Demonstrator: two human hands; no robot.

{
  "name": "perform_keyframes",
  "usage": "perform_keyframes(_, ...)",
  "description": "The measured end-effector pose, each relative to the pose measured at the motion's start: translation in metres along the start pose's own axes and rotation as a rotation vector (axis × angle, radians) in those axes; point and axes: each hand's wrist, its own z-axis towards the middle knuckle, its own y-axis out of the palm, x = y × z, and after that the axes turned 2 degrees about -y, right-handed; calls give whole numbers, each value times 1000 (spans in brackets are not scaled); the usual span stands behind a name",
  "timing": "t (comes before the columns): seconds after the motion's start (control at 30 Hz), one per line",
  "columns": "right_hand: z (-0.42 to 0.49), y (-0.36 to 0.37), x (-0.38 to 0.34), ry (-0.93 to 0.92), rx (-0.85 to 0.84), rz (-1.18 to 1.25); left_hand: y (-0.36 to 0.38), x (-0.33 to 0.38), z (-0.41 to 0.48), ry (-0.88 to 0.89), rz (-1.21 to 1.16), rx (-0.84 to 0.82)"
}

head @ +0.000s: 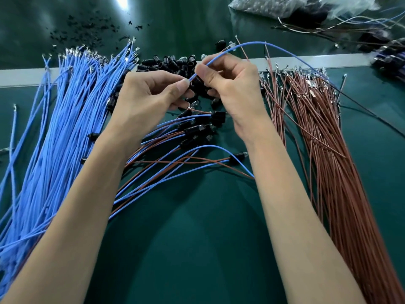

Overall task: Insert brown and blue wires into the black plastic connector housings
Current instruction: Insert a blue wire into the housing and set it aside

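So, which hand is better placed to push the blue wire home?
Likely right: the right hand pinches the blue wire near its end, which meets the left hand; what the left holds is hidden.

This was a wire-harness assembly bench in a workshop or small factory. A green-matted table (197,249) carried a thick bundle of blue wires (54,139) along its left edge and a matching bundle of brown wires (324,150) along its right, all tipped with crimped metal terminals. Black connector housings (171,62) were heaped mid-table by a pale strip (22,76), with finished wired pairs (192,128) nearer. Black plastic scraps (87,25) littered the far left, and clear parts bags (263,5) lay far right.
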Motion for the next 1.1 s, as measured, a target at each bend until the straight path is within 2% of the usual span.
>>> perform_keyframes(0.23, 0, -3, 1, 32, -127, 2, 0, -1, 0, -21, 24, -37)
perform_keyframes(0.4, 0, -8, 0, -27, -179, -81, 1, -3, 0, -46, 6, -42)
perform_keyframes(0.57, -1, -6, 2, -66, -101, -124, -2, -2, 1, -99, -103, -59)
perform_keyframes(0.83, -1, 2, 6, -74, -22, -143, -7, -3, 1, -71, -81, 0)
perform_keyframes(1.1, -2, 0, 3, -29, -80, -89, -6, -5, 2, -60, -131, 12)
